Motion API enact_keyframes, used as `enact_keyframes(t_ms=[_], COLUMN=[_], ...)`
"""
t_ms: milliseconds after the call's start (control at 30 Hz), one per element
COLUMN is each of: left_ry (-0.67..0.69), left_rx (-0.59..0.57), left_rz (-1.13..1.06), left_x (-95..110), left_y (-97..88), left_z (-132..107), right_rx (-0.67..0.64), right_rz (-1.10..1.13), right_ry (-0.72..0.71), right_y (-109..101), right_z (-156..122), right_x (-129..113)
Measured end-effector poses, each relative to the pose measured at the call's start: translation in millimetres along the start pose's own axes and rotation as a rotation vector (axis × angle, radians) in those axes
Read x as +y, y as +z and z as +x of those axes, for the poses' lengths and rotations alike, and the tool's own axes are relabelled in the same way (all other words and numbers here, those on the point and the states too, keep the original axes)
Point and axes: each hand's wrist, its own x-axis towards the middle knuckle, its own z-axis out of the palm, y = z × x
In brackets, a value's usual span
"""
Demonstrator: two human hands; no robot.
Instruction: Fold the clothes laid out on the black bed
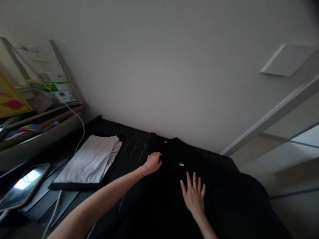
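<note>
A black garment (199,199) lies spread over a dark slatted surface (129,146), with small pale marks near its top edge. My left hand (152,162) rests on the garment's upper left part with its fingers curled; whether they pinch the cloth I cannot tell. Lower and to the right, my right hand (193,194) lies flat on the black cloth, fingers spread and holding nothing. A folded white cloth (88,159) sits on a dark folded layer to the left of my left forearm.
A smartphone (23,186) lies at the left edge of the surface, with a white cable (79,139) running past the white cloth. A shelf (42,121) with papers, boxes and a rainbow-coloured item stands at the upper left. A white wall rises behind; a door frame (271,113) stands at the right.
</note>
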Motion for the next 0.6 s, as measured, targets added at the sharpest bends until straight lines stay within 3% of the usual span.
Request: enact_keyframes(t_ms=[133, 267, 400, 600], left_ry=[0.012, -0.007, -0.137, -0.242], left_rx=[-0.091, -0.119, -0.101, -0.159], left_rz=[0.081, 0.118, 0.172, 0.213], left_x=[-11, -10, -1, 16], left_y=[-6.1, -3.7, -2.0, -19.1], left_z=[-78, -141, -187, -243], right_rx=[-0.032, -0.055, -0.011, 0.110], right_rz=[-0.019, 0.024, 0.081, 0.076], right_ry=[0.017, 0.040, 0.005, -0.247], right_y=[-6, -13, -23, -52], right_z=[0, -1, -5, -6], right_x=[-2, -5, -10, -39])
